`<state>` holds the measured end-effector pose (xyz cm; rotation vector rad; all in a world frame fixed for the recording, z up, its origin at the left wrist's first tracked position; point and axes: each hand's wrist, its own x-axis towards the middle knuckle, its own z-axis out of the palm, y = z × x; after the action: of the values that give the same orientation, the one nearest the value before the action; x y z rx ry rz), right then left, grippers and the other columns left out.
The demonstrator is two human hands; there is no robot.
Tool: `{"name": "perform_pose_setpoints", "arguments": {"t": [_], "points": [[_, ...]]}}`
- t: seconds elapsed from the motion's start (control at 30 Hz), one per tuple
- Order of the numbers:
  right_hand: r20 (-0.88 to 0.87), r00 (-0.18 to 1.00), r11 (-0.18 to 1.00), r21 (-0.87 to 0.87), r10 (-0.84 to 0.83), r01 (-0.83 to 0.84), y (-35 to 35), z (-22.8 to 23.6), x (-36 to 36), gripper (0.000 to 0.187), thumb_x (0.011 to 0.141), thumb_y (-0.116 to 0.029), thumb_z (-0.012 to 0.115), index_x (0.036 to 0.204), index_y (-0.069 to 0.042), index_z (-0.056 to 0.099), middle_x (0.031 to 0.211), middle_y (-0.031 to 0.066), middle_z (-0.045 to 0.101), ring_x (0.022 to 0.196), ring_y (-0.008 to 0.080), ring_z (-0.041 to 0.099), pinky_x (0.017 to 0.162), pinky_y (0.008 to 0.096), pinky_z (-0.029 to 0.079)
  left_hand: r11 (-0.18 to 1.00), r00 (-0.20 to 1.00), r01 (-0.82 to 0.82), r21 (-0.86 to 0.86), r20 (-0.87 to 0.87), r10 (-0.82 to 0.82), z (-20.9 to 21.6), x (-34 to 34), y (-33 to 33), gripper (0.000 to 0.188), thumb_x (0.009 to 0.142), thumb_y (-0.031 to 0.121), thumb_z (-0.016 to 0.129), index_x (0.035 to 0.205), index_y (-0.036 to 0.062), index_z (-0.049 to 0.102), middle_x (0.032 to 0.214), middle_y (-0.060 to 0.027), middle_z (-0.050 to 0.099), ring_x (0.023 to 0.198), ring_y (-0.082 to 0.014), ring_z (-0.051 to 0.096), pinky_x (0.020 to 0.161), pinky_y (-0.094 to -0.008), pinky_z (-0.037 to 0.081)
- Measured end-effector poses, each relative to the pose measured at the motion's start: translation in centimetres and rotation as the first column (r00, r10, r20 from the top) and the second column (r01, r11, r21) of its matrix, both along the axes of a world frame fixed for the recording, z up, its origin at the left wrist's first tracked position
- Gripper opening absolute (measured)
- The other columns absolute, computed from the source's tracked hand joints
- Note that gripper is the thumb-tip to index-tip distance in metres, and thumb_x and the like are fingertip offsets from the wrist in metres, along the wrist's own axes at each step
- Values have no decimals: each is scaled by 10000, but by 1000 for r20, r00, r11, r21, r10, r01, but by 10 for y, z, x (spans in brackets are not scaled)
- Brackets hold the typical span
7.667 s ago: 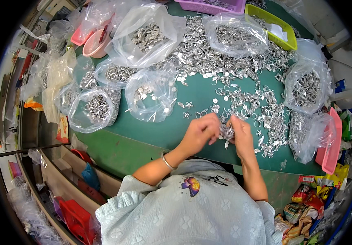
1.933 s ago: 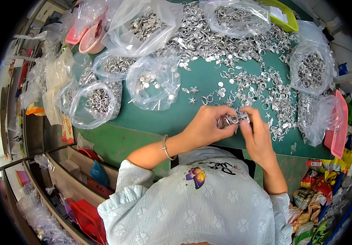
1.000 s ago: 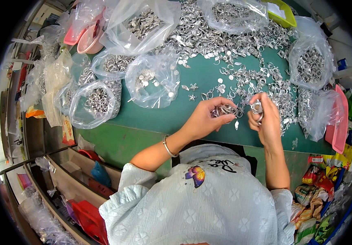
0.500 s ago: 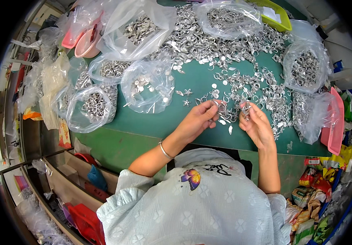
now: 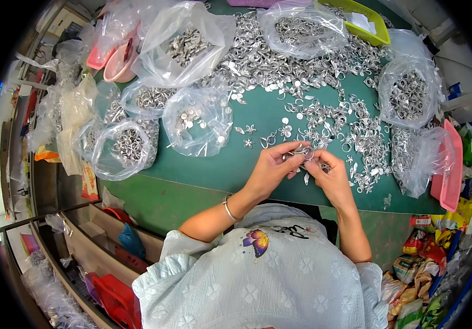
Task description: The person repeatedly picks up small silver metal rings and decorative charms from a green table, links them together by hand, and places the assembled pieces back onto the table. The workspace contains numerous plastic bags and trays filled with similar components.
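My left hand (image 5: 273, 169) and my right hand (image 5: 330, 180) meet over the near part of the green table (image 5: 208, 175). Between my left fingers sits a small cluster of silver metal rings (image 5: 303, 153). The right thumb and fingertips pinch at the same cluster, and more silver pieces show by my right fingers; how many is hidden. Just beyond lie a flower-shaped metal piece (image 5: 285, 130) and a small leaf-shaped piece (image 5: 306, 179). Loose rings and flower pieces (image 5: 323, 118) spread past my fingertips.
A large heap of metal pieces (image 5: 280, 71) covers the far table. Clear bags of parts stand around it, including one with rings (image 5: 128, 145), one with round discs (image 5: 196, 123) and one at right (image 5: 408, 98). A pink tray (image 5: 448, 167) stands at the right edge; a yellow-green basket (image 5: 376, 27) sits far right.
My hands have come together from being apart. The right hand has moved left to the rings in my left hand, and the left hand has shifted slightly right.
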<state>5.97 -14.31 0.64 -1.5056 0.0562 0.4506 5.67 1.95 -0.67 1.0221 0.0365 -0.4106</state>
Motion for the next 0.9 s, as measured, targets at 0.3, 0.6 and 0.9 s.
{"name": "perform_pose_setpoints", "arguments": {"t": [0.3,0.6,0.9], "points": [[243,961,991,9,-132,134,-3,1,-1,173,737,-23,662,866,-2,550,809,13,573,646,6,441,547,145,339,998,1000,-28,47,-12,29,2,-1,-2,243,778,52,630,996,-1,537,763,5,550,626,-33,468,532,-168,384],[140,952,947,218,-271,238,8,-2,-6,131,776,-38,628,845,-6,522,799,30,571,595,11,435,488,152,335,868,928,-242,434,364,77,0,-9,-9,185,777,6,610,940,3,524,748,-18,553,637,-42,480,539,-185,402],[144,944,952,128,-295,278,12,6,-5,111,835,-86,565,902,-3,534,744,11,574,483,-8,371,391,155,258,997,997,-71,1,12,71,-1,-1,-3,132,852,152,560,870,28,518,711,-5,514,525,-35,396,457,-172,323]]}}
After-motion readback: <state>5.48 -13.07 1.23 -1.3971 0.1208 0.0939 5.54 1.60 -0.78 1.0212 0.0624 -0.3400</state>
